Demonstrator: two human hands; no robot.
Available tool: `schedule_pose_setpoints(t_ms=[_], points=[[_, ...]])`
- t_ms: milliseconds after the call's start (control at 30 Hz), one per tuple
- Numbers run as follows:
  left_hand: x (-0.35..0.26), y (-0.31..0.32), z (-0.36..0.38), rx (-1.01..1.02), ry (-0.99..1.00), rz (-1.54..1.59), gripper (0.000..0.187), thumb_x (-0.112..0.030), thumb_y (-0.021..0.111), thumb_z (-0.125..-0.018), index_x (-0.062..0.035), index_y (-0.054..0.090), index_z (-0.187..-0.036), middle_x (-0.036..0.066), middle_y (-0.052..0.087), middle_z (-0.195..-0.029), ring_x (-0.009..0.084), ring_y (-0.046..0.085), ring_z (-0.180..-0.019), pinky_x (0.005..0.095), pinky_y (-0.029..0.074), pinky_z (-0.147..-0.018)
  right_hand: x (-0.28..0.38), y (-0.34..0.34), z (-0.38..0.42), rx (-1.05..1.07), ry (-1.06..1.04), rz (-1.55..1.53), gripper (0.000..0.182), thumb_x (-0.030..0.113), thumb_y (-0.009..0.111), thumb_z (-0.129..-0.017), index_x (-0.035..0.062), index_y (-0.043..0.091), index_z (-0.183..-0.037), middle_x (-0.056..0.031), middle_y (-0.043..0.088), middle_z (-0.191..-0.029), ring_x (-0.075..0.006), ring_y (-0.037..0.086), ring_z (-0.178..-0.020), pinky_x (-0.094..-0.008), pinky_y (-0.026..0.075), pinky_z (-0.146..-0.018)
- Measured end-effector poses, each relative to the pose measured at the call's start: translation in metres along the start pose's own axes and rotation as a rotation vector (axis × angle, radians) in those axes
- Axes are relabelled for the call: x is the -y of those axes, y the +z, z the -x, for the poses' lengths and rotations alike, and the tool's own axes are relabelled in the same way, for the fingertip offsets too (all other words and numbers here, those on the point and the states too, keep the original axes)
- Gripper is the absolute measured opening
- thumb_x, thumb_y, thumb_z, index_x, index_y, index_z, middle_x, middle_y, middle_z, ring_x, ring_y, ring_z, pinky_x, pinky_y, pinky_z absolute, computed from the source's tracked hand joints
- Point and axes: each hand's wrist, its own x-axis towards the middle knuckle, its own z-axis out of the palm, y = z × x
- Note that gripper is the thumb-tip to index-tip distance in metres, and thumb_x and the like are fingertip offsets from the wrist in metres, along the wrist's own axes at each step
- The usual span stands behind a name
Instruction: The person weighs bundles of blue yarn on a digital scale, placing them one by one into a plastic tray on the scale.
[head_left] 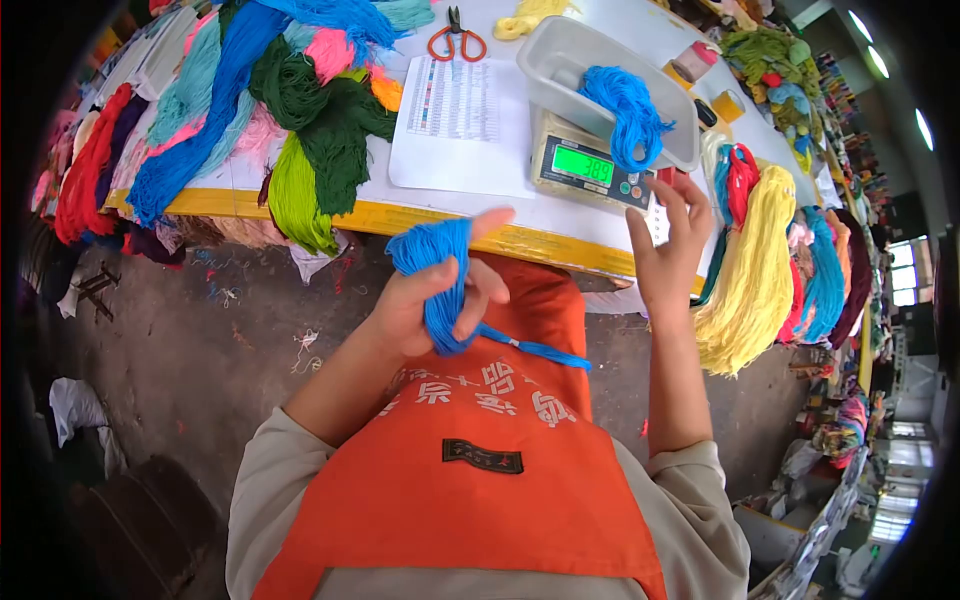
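My left hand (440,290) is wrapped round a bundle of blue yarn (436,248), held above the orange apron; a thin tied tail of it trails to the right. My right hand (672,240) is raised at the front of the scale, fingers apart, with nothing in it. The digital scale (583,166) has a lit green display that appears to read 38.9. On top of it rests a clear plastic tray (560,62), and another blue yarn bundle (625,105) lies in the tray, hanging over its near edge.
Red-handled scissors (456,42) and a printed sheet (450,130) lie left of the scale. Green, blue and pink yarn skeins (335,140) cover the table's left part. Yellow skeins (750,275) hang over the right edge. Small containers (695,62) stand behind the tray.
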Motion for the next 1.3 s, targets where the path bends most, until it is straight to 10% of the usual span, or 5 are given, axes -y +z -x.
schedule_pose_setpoints(t_ms=[500, 600, 700, 1000, 1300], points=[[-0.001, -0.004, 0.013, -0.157, -0.133, -0.422, 0.025, -0.023, 0.060, -0.094, 0.0026, 0.062, -0.093, 0.001, 0.049, -0.054, 0.0066, 0.042, -0.043, 0.0218, 0.030, -0.041, -0.084, -0.039, -0.072, 0.119, -0.047, 0.068, 0.025, 0.008, 0.067, -0.082, 0.0083, 0.066, -0.108, -0.0143, 0.062, -0.119, -0.0259, 0.059, -0.104, -0.0338, 0.047, -0.089], [-0.021, -0.025, 0.018, -0.097, -0.006, -0.277, 0.036, -0.031, 0.058, -0.096, 0.0030, 0.059, -0.108, 0.001, 0.050, -0.056, 0.0062, 0.040, -0.040, 0.0224, 0.029, -0.040, -0.124, -0.174, -0.089, -0.309, 0.409, -1.088, 0.016, 0.011, 0.058, -0.093, -0.0017, 0.067, -0.092, -0.0091, 0.065, -0.100, -0.0212, 0.062, -0.102, -0.0347, 0.051, -0.089], [-0.041, -0.015, 0.016, 0.137, 0.102, 0.097, 0.061, -0.039, 0.051, -0.100, -0.0049, 0.035, -0.147, 0.006, 0.058, -0.080, 0.0045, 0.041, -0.041, 0.0212, 0.031, -0.040, -0.083, -0.255, -0.064, -1.051, 0.228, -0.410, 0.026, 0.019, 0.060, -0.097, -0.0069, 0.064, -0.095, -0.0091, 0.062, -0.079, -0.0175, 0.063, -0.072, -0.0255, 0.055, -0.066], [0.019, 0.065, -0.046, 0.489, -0.205, -0.383, 0.041, -0.039, 0.060, -0.096, -0.0041, 0.055, -0.117, 0.008, 0.062, -0.109, 0.0180, 0.060, -0.103, 0.0275, 0.047, -0.085, 0.096, -0.105, -0.021, 0.885, 0.522, -1.033, 0.030, 0.007, 0.052, -0.098, -0.0005, 0.050, -0.127, -0.0076, 0.066, -0.085, -0.0106, 0.059, -0.059, -0.0229, 0.048, -0.054], [0.004, 0.045, -0.029, 0.052, 0.067, -0.504, 0.020, -0.020, 0.061, -0.094, -0.0032, 0.058, -0.103, 0.004, 0.058, -0.092, 0.0112, 0.055, -0.087, 0.0279, 0.047, -0.078, 0.096, -0.028, 0.005, 0.774, 0.565, -1.163, 0.009, 0.007, 0.057, -0.098, -0.0002, 0.055, -0.103, -0.0066, 0.067, -0.097, -0.0092, 0.062, -0.085, -0.0234, 0.051, -0.076]])
